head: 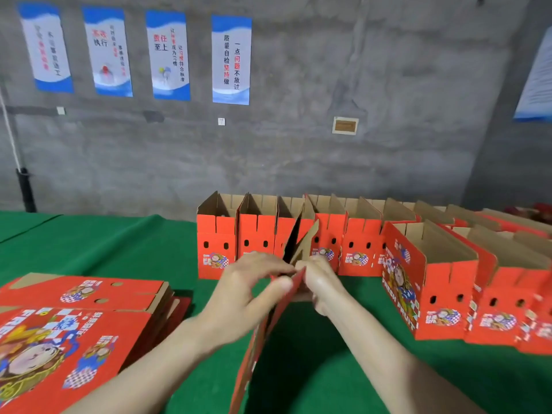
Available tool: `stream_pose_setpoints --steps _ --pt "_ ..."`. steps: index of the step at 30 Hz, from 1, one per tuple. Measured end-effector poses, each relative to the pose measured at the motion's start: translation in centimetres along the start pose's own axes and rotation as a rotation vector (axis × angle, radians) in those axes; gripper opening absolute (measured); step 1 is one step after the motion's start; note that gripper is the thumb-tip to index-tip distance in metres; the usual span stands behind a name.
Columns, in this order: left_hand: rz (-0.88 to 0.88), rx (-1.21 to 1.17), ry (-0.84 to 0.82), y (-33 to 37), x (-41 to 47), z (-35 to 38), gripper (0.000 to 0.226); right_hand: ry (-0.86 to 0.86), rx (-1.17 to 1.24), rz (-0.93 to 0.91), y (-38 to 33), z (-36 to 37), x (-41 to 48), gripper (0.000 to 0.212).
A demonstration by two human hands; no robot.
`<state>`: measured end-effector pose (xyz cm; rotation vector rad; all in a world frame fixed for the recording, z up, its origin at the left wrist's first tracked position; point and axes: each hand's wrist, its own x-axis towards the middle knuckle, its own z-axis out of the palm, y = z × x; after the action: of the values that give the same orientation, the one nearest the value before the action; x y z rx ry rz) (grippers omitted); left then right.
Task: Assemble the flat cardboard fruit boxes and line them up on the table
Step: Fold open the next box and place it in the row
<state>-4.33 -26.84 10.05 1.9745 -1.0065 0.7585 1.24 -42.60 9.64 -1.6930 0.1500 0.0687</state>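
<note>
- While the left hand [248, 297] and right hand [322, 282] are pinching a folded fruit box [254, 354], assembled boxes [257, 234] are standing beyond it.
- A flat stack [83, 309] is waiting left of it.

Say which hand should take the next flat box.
Probably left: the left hand is nearer the stack of flat boxes at its side; the right hand is towards the assembled boxes. Both grip the folded box.
</note>
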Motion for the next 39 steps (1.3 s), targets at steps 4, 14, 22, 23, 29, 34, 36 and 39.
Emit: stream_pose_setpoints --steps 4,14,22,23,29,34,36,39 --pt "-0.029 -0.078 -0.023 -0.1 -1.4 2.2 0.074 0.081 0.113 0.006 -0.7 -0.5 0.6 0.012" --pt "-0.075 0.545 -0.235 -5.0 -1.3 1.4 0.042 0.147 0.114 -0.034 -1.2 -1.2 0.8 0.033" --pt "-0.356 -0.012 0.124 -6.0 0.8 0.5 0.043 0.244 -0.027 -0.381 1.0 -4.1 1.4 0.071" --pt "-0.399 -0.080 0.132 -6.2 0.9 -0.1 0.045 0.269 -0.053 -0.379 1.4 -5.2 1.7 0.070" --pt "-0.633 -0.369 0.085 -7.9 -0.5 -1.5 0.050 0.203 -0.071 -0.381 2.0 -9.7 3.6 0.084" --pt "-0.597 -0.319 0.079 -7.3 -0.3 -1.9 0.036 0.013 -0.435 -0.269 1.7 -11.9 3.4 0.057" --pt "-0.561 -0.252 0.062 -7.4 0.0 -2.2 0.024 0.073 -0.516 -0.300 1.9 -12.1 3.4 0.046" --pt "-0.418 0.075 -0.071 -8.0 0.6 -3.0 0.047 0.222 -0.573 -0.392 1.7 -12.2 3.2 0.048"
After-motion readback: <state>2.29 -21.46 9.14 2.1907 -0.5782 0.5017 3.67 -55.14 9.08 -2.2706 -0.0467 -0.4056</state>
